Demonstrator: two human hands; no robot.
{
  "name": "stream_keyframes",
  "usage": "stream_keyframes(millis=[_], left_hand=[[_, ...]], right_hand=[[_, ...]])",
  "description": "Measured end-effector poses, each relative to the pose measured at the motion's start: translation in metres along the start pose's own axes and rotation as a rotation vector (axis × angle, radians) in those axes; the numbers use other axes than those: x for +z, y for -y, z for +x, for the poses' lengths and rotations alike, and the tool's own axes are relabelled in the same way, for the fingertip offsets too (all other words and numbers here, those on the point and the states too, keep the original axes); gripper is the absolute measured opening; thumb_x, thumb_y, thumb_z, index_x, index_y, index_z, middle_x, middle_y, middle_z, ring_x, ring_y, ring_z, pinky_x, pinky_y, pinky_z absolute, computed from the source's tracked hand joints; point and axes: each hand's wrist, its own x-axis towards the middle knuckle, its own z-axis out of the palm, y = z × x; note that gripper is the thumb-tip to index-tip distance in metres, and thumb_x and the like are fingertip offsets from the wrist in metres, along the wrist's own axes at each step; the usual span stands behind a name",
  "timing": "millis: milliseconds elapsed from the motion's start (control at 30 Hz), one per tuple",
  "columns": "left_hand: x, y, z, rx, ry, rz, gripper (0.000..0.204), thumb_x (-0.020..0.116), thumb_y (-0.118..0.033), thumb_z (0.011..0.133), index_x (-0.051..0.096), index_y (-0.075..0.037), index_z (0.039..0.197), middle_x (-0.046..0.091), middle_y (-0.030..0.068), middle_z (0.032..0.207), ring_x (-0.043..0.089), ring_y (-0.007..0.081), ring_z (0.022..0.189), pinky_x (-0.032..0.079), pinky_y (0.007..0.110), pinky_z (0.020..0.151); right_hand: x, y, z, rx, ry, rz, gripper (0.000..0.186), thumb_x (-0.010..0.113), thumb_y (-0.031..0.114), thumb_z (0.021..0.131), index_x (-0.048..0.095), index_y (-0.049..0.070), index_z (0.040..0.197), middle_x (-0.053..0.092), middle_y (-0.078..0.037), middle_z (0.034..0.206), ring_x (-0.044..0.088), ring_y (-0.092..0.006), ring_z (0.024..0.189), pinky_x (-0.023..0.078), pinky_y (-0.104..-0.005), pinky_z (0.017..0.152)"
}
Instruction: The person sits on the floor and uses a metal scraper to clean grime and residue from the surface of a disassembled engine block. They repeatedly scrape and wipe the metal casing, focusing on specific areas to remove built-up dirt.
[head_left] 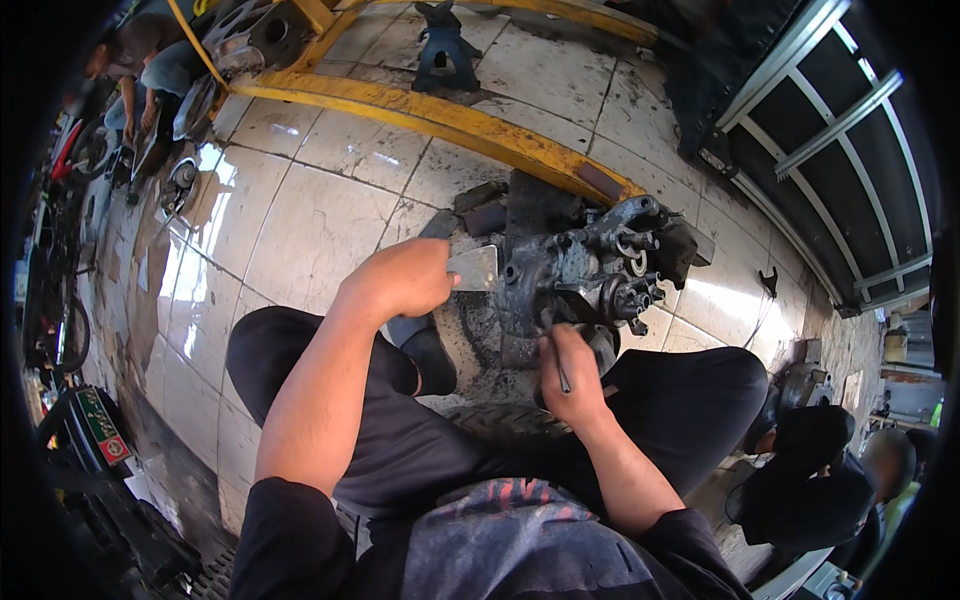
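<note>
In front of my bent knees lies a greasy metal mechanical assembly with shafts and fittings on its right side. My left hand is closed round a scraper, whose flat, wide metal blade points right at the assembly's left edge. Whether the blade touches the metal I cannot tell. My right hand rests against the near side of the assembly, its fingers curled round a thin metal rod. Most of that rod is hidden in the hand. Dark grit covers the floor between my feet.
A yellow steel frame runs behind the assembly, with a blue stand beyond it. Dark blocks sit at the assembly's far left. A crouching person is at right; another person works at far left.
</note>
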Motion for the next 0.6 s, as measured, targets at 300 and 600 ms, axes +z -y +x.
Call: stream_keyframes(millis=[300,600], left_hand=[[-0.010,-0.008,-0.007,-0.020,0.063,0.000,0.038,0.063,-0.031,0.104,0.067,0.005,0.115,0.073,0.0265,0.112,0.069,0.0439,0.110,0.053,0.052,0.094],[-0.014,-0.003,-0.008,-0.021,0.061,-0.022,0.039,0.064,-0.033,0.103,0.067,0.004,0.117,0.074,0.0260,0.112,0.070,0.0431,0.110,0.053,0.051,0.094]], right_hand=[[0.012,-0.002,-0.003,-0.020,-0.017,-0.121,0.011,0.056,0.006,0.101,0.054,-0.004,0.097,0.057,-0.029,0.095,0.057,-0.0535,0.091,0.047,-0.0555,0.078],[-0.004,-0.003,0.006,0.164,0.109,0.131,0.017,0.058,0.010,0.104,0.062,-0.007,0.102,0.066,-0.028,0.094,0.064,-0.0486,0.090,0.051,-0.0466,0.079]])
